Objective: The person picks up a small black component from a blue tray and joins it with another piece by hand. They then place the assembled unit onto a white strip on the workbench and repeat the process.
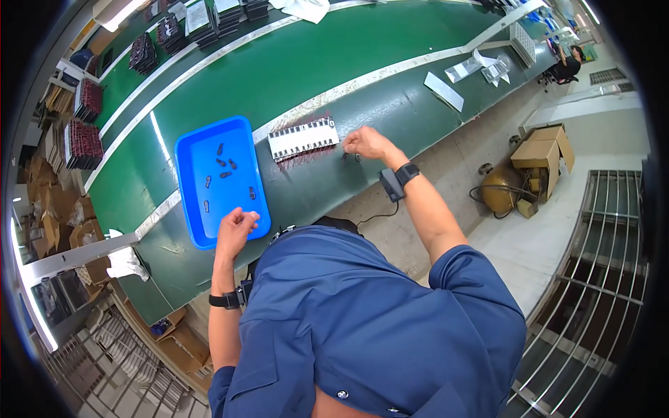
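My left hand [235,231] hovers at the near right rim of a shallow blue tray [185,202], thumb and fingers curled together; whatever it may hold is too small to make out. Several small black pieces [226,175] lie scattered in the tray. Right of it on the green bench, a white rectangular block [304,139] has slots along its long sides and thin red wires sticking out. Just beyond the block's right end is my right hand [369,144], its fingertips pinched. Small dark bits [357,158] show below those fingers; I cannot tell if it holds any.
A white flat piece [444,92] and clear plastic bags [481,68] lie farther right on the bench [390,104]. Stacks of wired dark blocks [85,144] stand at the left and back. On the floor at right are a tank [500,188] and a cardboard box [543,157]. A person [566,66] sits far right.
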Motion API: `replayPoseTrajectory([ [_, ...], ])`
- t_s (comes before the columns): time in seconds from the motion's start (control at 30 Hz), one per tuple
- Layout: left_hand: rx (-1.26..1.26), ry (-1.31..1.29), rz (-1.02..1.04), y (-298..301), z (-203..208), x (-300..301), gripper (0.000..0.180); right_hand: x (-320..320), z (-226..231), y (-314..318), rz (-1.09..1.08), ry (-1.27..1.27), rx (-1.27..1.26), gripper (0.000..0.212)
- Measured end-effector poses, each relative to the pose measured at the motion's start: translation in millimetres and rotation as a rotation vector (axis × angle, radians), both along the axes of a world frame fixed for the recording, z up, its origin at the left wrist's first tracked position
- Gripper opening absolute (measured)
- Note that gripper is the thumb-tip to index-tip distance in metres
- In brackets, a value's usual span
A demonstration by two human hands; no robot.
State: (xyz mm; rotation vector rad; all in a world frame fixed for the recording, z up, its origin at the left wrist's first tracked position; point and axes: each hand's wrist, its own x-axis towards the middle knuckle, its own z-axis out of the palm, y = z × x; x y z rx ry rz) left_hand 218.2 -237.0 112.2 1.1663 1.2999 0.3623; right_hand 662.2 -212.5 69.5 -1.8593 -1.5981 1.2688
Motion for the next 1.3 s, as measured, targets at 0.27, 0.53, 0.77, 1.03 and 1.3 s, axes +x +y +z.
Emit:
replayPoseTrajectory([
  [0.27, -0.089, 0.048, 0.124, -21.7, -18.2, -23.7, 0.020, 8.9, -2.5, 41.1, 0.198, -0.231, 0.038, 0.019],
  [0.53, -0.137, 0.052, 0.175, -17.7, -23.6, -26.2, 0.019, 6.0, -10.6, 45.4, 0.154, -0.227, 0.062, 0.018],
  [0.77, -0.171, 0.066, 0.173, -19.6, -25.1, -27.2, 0.018, 2.2, -9.9, 44.5, 0.167, -0.260, 0.129, 0.019],
  [1.03, -0.180, 0.069, 0.198, -25.3, -25.0, -26.6, 0.019, -11.3, 0.8, 22.6, -0.111, -0.183, 0.148, 0.023],
  [1.3, -0.142, 0.058, 0.176, -21.9, -28.4, -31.3, 0.018, -105.9, -5.0, -14.6, -0.032, 0.037, 0.156, 0.023],
])
